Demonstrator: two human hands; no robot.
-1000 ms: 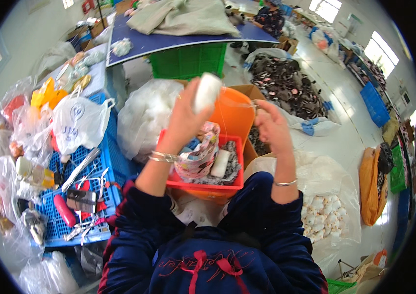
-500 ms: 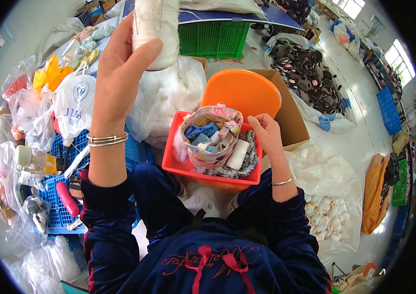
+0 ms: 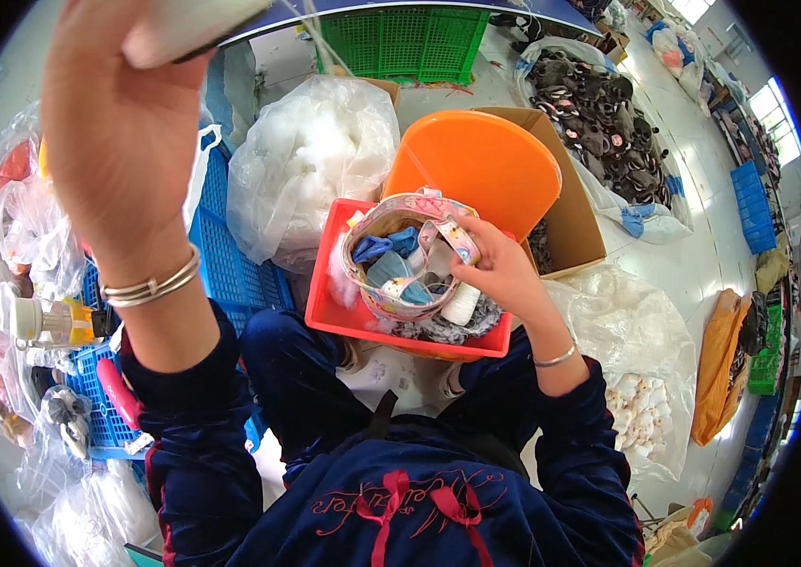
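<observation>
Raised at the upper left, close to the camera, my left hand (image 3: pixel 127 142) is closed around a white spool of thread (image 3: pixel 188 26), which the top edge cuts off. My right hand (image 3: pixel 500 269) grips the strap of a patterned fabric basket (image 3: pixel 391 304) between thumb and fingers, at the basket's right rim. Inside the basket lie blue cloth (image 3: pixel 386 244) and light blue pieces. The basket stands in a red tub (image 3: pixel 325 326) between my knees. Beside it in the tub are a second white spool (image 3: pixel 460 304), grey fluffy fabric (image 3: pixel 429 329) and white stuffing (image 3: pixel 341 274).
Behind the tub stand an orange lid-like panel (image 3: pixel 476 170) and a cardboard box (image 3: pixel 570 222). A clear bag of white stuffing (image 3: pixel 315 156) is at the back left. Blue crates (image 3: pixel 230 255) line my left. To the right lies a plastic bag of small white pieces (image 3: pixel 641 406).
My left hand has moved left and closer to the camera with the spool. My right hand has shifted left and down onto the fabric basket's strap.
</observation>
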